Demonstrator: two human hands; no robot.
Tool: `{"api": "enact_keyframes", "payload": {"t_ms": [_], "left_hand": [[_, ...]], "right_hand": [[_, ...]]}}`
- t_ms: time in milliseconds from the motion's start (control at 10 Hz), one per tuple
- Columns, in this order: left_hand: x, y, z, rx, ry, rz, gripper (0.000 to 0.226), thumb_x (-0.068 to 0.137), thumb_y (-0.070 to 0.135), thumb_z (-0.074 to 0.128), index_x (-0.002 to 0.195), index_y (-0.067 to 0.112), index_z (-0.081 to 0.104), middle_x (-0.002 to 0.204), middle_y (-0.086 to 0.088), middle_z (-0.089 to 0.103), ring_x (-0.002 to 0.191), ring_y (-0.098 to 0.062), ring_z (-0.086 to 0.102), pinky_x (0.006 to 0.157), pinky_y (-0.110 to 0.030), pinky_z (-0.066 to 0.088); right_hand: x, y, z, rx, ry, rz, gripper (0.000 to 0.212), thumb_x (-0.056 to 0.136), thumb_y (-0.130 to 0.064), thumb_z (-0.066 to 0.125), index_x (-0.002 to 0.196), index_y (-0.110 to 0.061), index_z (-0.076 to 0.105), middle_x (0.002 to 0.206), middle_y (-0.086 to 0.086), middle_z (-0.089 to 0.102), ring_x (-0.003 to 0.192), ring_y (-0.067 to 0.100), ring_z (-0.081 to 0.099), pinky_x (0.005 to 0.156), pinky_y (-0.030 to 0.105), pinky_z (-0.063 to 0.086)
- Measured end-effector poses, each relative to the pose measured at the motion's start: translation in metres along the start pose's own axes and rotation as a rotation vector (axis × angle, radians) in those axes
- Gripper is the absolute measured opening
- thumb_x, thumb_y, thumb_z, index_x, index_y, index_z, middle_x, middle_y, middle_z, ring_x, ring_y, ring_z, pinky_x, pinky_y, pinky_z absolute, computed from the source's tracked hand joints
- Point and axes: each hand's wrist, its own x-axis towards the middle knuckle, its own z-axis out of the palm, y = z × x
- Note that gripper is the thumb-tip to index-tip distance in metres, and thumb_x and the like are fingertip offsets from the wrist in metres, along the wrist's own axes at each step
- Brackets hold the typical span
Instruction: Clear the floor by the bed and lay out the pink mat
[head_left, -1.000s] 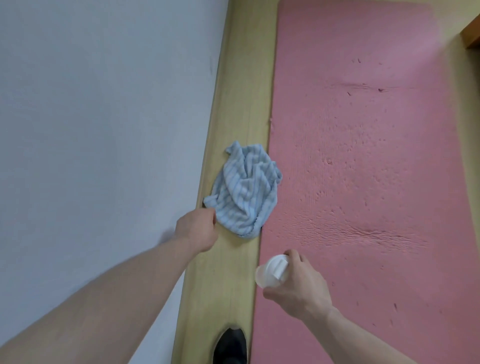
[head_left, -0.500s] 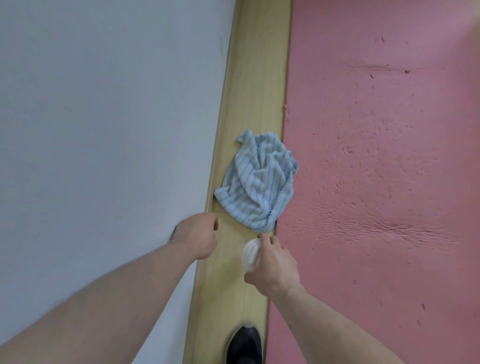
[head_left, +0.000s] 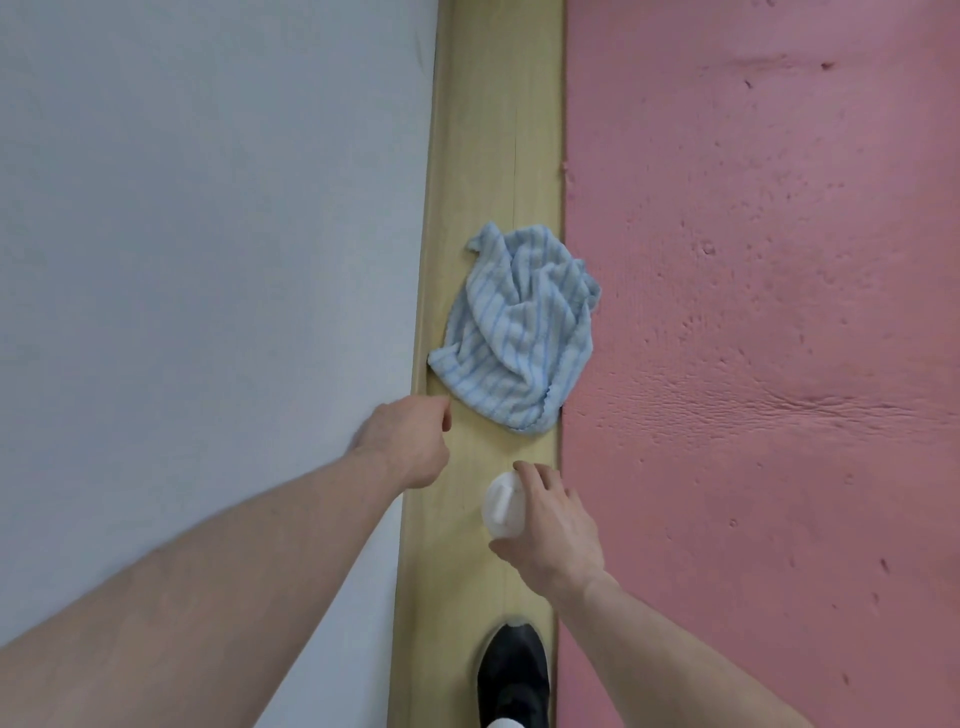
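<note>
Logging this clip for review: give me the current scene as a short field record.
mat: pink mat laid flat beside a wood floor strip
cloth: crumpled blue striped cloth on the strip, edge overlapping the mat
left hand: curled, holding nothing, near the cloth
right hand: grips a white bottle
foot: black shoe on the strip
</note>
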Motion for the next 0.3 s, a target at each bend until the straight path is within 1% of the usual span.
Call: {"api": "enact_keyframes", "payload": {"t_ms": [100,200,300], "left_hand": [[-0.011,0.002,0.004,0.013,-0.017,-0.001,0.033,0.082,0.013,0.045,0.103,0.036,0.057,0.105,0.008,0.065,0.092,-0.02,0.06,0.081,-0.038,0.055],[-0.025,0.014,0.003,0.046,-0.037,-0.002,0.035,0.085,0.009,0.047,0.11,0.03,0.059,0.11,0.006,0.065,0.097,-0.021,0.061,0.086,-0.033,0.05],[-0.047,0.029,0.0,0.054,0.011,0.019,0.036,0.088,0.007,0.046,0.115,0.026,0.06,0.113,0.005,0.066,0.098,-0.021,0.062,0.087,-0.031,0.048]], "right_hand": [[-0.004,-0.005,0.001,0.013,-0.007,-0.061,0.085,0.083,-0.03,0.08,0.151,-0.028,0.029,0.151,-0.007,0.035,0.125,0.027,0.051,0.098,0.037,0.052],[-0.015,-0.002,-0.008,0.002,-0.041,-0.032,0.082,0.087,-0.016,0.074,0.153,-0.026,0.027,0.156,-0.003,0.032,0.129,0.029,0.05,0.103,0.036,0.049],[-0.035,0.011,-0.024,0.044,-0.046,0.016,0.084,0.087,-0.015,0.072,0.156,-0.026,0.025,0.157,-0.002,0.033,0.129,0.027,0.052,0.103,0.036,0.049]]}}
